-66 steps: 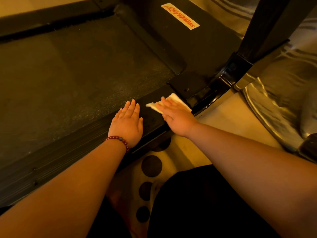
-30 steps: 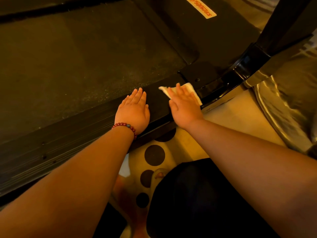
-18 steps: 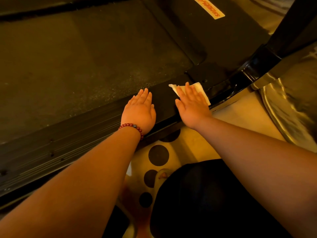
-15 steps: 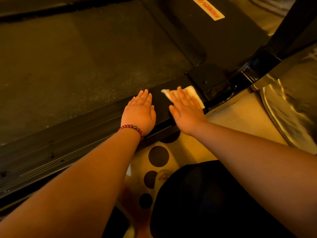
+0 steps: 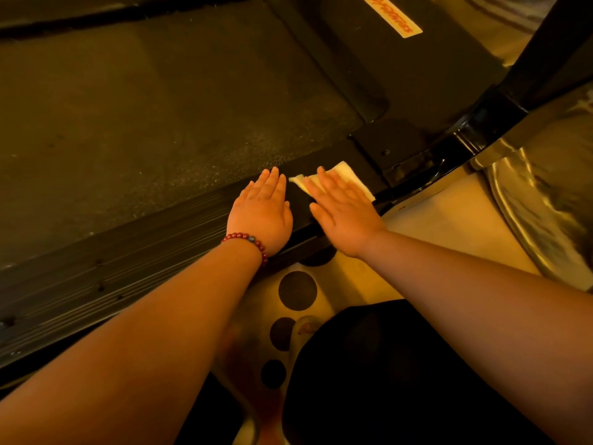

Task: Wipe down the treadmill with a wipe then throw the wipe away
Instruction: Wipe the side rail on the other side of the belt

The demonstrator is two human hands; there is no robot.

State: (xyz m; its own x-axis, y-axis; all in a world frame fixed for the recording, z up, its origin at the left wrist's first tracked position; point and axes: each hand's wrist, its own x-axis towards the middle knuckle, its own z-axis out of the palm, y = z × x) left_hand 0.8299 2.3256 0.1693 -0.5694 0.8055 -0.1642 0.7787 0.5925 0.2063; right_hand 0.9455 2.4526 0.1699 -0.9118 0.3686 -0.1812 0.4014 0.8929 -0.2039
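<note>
Wipe [image 5: 345,175] is pressed flat on treadmill [image 5: 160,107] side rail by outstretched right hand [image 5: 345,213]; left hand [image 5: 261,213] is laid flat, fingers straight, just beside.

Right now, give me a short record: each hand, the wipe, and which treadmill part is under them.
left hand: flat, fingers straight, resting on the side rail, holds nothing
right hand: flat, fingers straight, pressing the wipe
wipe: white, on the side rail near the base of the upright, partly under the fingers
belt: dark, on the rail's far side
</note>
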